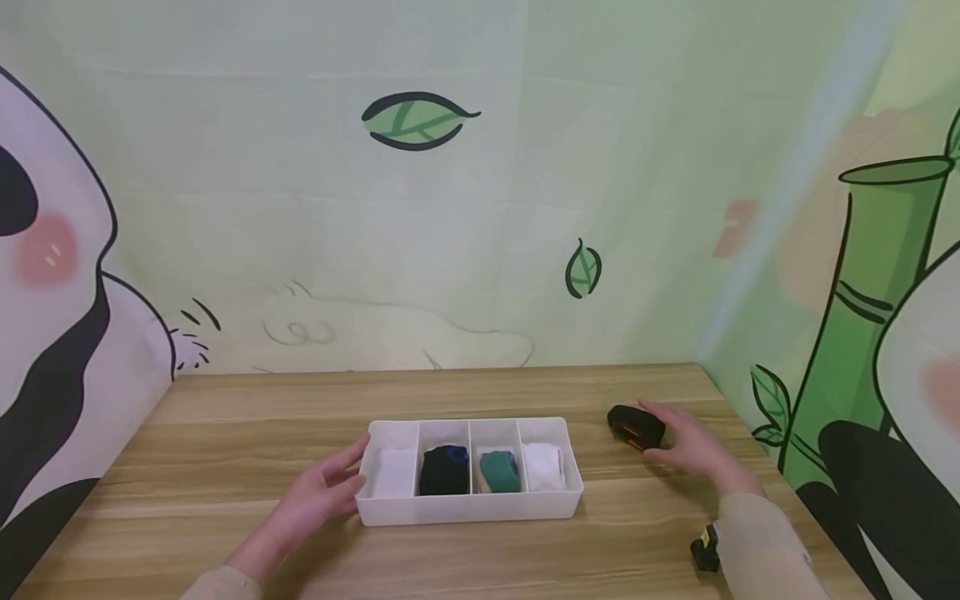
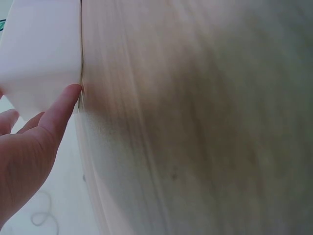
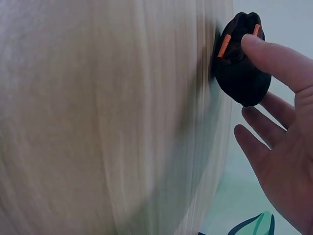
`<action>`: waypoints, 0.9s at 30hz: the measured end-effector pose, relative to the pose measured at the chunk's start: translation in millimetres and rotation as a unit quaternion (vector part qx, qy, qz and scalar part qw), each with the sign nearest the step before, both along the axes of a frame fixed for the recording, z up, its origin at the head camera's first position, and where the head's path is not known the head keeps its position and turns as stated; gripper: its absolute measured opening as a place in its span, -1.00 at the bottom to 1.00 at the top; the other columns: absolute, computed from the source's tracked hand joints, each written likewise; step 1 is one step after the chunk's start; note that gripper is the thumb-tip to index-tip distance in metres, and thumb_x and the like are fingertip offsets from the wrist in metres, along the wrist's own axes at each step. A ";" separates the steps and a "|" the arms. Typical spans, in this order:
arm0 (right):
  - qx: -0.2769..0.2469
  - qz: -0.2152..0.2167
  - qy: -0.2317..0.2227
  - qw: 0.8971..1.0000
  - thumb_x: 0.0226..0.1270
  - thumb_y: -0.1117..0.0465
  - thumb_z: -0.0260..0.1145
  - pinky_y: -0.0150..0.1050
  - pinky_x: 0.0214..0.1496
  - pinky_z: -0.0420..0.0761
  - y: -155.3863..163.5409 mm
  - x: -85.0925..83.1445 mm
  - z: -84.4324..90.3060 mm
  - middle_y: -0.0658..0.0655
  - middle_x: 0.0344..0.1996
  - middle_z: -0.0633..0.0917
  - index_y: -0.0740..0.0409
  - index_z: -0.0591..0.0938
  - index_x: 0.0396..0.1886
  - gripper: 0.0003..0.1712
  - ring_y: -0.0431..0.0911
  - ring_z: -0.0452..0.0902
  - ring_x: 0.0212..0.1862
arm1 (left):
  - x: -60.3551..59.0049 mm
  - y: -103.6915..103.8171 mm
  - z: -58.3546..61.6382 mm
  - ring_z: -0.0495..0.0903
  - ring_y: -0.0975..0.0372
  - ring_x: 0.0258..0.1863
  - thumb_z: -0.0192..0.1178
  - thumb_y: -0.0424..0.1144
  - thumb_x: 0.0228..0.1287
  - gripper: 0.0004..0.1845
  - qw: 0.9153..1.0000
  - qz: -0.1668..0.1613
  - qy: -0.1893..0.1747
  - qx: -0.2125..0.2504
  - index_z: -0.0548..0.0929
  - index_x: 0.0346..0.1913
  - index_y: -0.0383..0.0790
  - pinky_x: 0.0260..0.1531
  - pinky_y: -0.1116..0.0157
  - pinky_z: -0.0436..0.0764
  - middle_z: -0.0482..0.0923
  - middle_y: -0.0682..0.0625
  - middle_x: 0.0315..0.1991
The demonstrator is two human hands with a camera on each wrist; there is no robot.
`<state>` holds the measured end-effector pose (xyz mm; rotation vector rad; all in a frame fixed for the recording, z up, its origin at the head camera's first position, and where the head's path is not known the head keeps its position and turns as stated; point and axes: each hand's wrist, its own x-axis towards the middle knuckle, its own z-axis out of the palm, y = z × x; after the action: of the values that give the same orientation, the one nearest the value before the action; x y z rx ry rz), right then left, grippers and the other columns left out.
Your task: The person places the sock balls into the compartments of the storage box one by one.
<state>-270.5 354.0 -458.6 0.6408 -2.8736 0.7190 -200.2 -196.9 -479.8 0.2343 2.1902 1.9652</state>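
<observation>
A white divided box [image 1: 472, 507] stands on the table. My left hand [image 1: 324, 492] touches its left end with fairly straight fingers; in the left wrist view one fingertip [image 2: 73, 89] meets the box's lower edge. The leftmost compartment holds nothing. Rightward from it, one each, sit a rolled black sock [image 1: 442, 473] with a blue patch, a rolled green sock [image 1: 500, 472] and a folded white sock [image 1: 543, 467]. Right of the box, my right hand [image 1: 693, 446] pinches a rolled black sock [image 3: 244, 81] with orange stripes, thumb in front and fingers behind.
The wooden table [image 1: 247, 433] reaches back to a printed cloth wall [image 1: 480, 250] with leaves, pandas and bamboo. On the right wrist sits a small black strapped device [image 1: 705, 550].
</observation>
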 end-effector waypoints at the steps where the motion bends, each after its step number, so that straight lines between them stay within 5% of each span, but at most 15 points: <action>1: 0.001 -0.001 -0.003 1.000 0.08 0.21 0.57 0.36 0.23 0.36 -0.3 -0.2 -0.4 0.52 0.23 0.44 0.38 0.36 0.38 -0.10 0.45 0.31 0.25 | 0.0 -0.1 -0.1 0.30 -0.22 0.34 0.16 -0.39 0.40 -0.33 1.000 0.000 0.000 0.000 0.20 0.52 -0.23 0.00 0.19 0.66 0.07 -0.33 0.49; 14: -0.007 -0.045 -0.031 0.998 0.16 0.11 0.52 0.37 0.22 0.37 -7.0 -6.5 -10.3 0.54 0.27 0.40 0.31 0.33 0.43 -0.09 0.46 0.29 0.26 | 0.8 0.2 1.5 0.30 -0.21 0.34 0.18 -0.37 0.40 -0.32 1.000 0.001 -0.003 -0.001 0.20 0.52 -0.21 0.00 0.20 0.65 0.07 -0.31 0.50; 27: -0.022 -0.085 0.023 0.996 0.18 0.25 0.46 0.31 0.21 0.41 -15.5 -5.7 -18.4 0.53 0.17 0.50 0.42 0.47 0.28 -0.31 0.44 0.40 0.20 | 0.3 2.0 1.0 0.32 -0.21 0.33 0.17 -0.39 0.40 -0.32 1.000 0.005 -0.004 0.000 0.20 0.51 -0.25 0.00 0.19 0.66 0.09 -0.33 0.48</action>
<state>-276.2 338.5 -477.1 0.3962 -2.8169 0.7307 -199.9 -194.9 -478.8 0.2157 2.1907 1.9686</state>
